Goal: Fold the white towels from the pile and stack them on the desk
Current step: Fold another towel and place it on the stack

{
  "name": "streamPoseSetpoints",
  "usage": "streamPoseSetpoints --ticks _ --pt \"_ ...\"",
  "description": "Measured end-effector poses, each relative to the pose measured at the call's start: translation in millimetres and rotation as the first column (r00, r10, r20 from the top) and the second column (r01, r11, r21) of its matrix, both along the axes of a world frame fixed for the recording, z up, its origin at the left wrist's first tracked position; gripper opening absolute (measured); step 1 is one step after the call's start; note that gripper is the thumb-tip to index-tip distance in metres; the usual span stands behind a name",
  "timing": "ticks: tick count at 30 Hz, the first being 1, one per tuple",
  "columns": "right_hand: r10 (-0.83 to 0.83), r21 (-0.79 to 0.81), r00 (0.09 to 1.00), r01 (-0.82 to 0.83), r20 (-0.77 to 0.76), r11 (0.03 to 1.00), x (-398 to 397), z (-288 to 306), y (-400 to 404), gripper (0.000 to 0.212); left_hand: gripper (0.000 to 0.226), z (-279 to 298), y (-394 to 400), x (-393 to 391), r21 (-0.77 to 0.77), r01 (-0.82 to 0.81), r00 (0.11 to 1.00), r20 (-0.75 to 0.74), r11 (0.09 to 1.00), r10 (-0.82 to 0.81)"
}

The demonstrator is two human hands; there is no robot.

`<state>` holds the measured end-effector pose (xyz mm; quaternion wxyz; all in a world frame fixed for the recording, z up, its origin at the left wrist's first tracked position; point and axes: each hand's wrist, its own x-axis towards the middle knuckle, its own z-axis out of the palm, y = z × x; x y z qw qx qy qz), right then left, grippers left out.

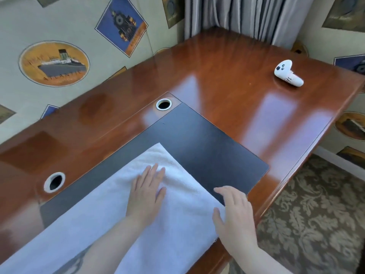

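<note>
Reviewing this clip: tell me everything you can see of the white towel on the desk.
The white towel looks like plain terry cloth, spread flat in a long band across the dark desk mat. Its far corner points toward the wall and its near end runs out of frame. The left hand lies flat on it, fingers straight. The right hand rests open at its right edge, fingers reaching onto the mat. A soft ridge runs beside the left fingertips.

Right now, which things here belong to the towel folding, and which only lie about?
Job: towel, left hand flat on it, right hand at its edge, desk.
Lying about: white controller, black mat, two cable holes.
</note>
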<state>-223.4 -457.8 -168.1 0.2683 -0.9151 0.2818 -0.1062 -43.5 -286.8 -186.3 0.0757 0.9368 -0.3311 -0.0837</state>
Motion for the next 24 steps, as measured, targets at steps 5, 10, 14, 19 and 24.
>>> streamPoseSetpoints --ticks 5,10,14,19,24 --pt "0.411 -0.094 0.886 -0.438 -0.215 0.894 27 -20 65 0.072 0.071 -7 -14 63 0.174 0.271 0.96 -0.115 0.947 -0.253" --pt "0.323 -0.093 0.896 -0.366 -0.305 0.926 31 -32 82 0.073 0.083 -10 -23 107 0.216 0.472 0.882 -0.112 0.855 -0.458" --pt "0.394 -0.101 0.87 -0.438 -0.297 0.893 68 -24 92 0.069 0.069 -19 -40 107 0.202 0.486 0.87 -0.014 0.85 -0.493" --pt "0.312 -0.123 0.908 -0.356 -0.278 0.927 64 -38 67 0.076 0.061 -24 -36 114 0.112 0.496 0.867 -0.017 0.861 -0.498" --pt "0.072 -0.127 0.943 -0.119 -0.325 0.985 40 -41 40 0.068 0.062 -18 -38 110 0.125 0.49 0.871 -0.029 0.863 -0.491"
